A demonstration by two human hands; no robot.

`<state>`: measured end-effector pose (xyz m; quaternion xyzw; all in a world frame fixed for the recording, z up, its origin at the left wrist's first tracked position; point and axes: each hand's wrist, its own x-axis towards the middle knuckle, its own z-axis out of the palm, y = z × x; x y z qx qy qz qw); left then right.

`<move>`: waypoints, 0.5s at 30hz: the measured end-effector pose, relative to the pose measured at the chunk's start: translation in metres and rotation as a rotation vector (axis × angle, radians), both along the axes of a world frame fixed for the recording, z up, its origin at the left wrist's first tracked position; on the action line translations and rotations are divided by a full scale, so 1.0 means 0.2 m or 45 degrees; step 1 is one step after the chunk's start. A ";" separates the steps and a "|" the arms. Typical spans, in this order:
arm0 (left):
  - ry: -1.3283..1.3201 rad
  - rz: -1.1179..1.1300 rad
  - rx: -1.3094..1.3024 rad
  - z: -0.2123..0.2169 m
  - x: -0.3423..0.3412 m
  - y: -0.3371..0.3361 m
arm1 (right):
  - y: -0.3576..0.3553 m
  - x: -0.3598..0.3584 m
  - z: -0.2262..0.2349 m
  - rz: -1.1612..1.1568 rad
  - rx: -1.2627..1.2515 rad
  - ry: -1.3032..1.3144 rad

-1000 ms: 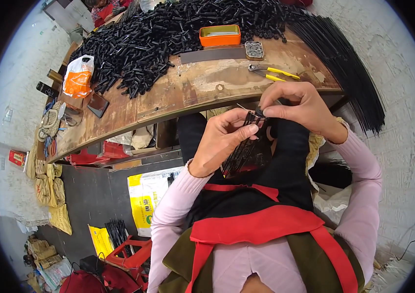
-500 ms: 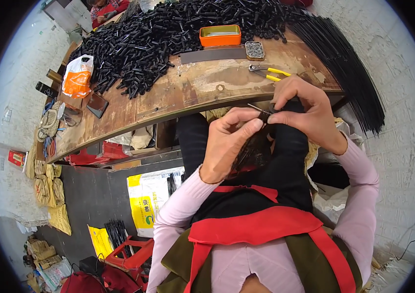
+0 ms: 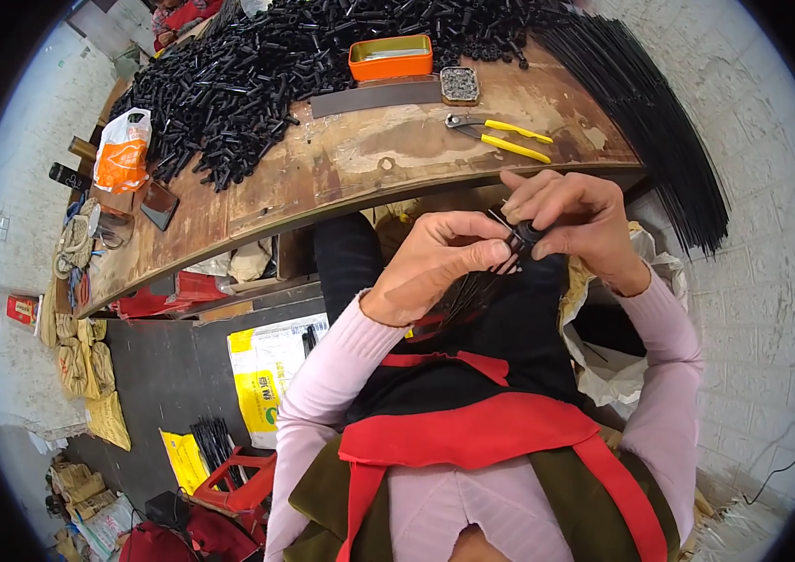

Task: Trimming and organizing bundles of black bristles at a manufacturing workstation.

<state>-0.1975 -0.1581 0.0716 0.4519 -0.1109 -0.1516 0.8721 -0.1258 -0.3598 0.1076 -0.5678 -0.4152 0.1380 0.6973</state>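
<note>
Over my lap, close to the bench's front edge, my two hands meet. My left hand (image 3: 437, 264) is closed, thumb and forefinger pinching a small dark piece with thin metal pins (image 3: 508, 263). Fingers bent, my right hand (image 3: 589, 217) grips a small black round part (image 3: 529, 234) pressed against that piece. Fingertips cover much of both, so how they join cannot be made out. On the bench just beyond lie cutting pliers (image 3: 510, 140) with yellow handles.
A big heap of black tubular parts (image 3: 229, 103) covers the bench's far side. Nearby sit an orange tin (image 3: 391, 66), a small box of metal bits (image 3: 459, 85) and a grey strip (image 3: 374, 99). Long black rods (image 3: 646, 122) overhang the right end. A phone (image 3: 160, 205) lies left.
My view has shifted, so the bench appears further left. The right fingers have moved over the joined pieces, and a black round part now shows between the hands.
</note>
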 end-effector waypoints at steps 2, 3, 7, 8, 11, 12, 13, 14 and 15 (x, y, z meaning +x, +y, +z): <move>0.114 -0.095 -0.144 0.00 0.03 -0.03 | -0.01 0.01 -0.03 0.024 0.045 0.023; 0.112 -0.095 -0.144 0.01 0.03 -0.06 | -0.01 0.01 -0.05 -0.057 0.090 0.056; -0.376 0.832 0.790 0.04 -0.04 -0.16 | 0.06 -0.03 -0.06 -0.384 0.083 -0.072; -0.463 0.929 0.876 0.03 -0.04 -0.17 | 0.08 -0.02 -0.06 -0.380 0.050 -0.340; -0.402 0.959 0.960 0.07 -0.05 -0.09 | 0.23 -0.10 -0.01 -0.446 0.376 0.316; -0.331 0.885 0.733 0.08 -0.04 -0.06 | 0.27 -0.09 0.02 -0.400 0.489 0.577; -0.270 0.811 0.513 0.10 -0.02 -0.02 | 0.25 -0.06 -0.01 -0.380 0.508 0.568; -0.249 0.793 0.394 0.14 -0.02 0.02 | 0.19 -0.02 -0.08 -0.223 0.076 0.529; -0.261 0.807 0.416 0.14 -0.02 0.04 | 0.17 0.00 -0.15 -0.063 -0.355 0.477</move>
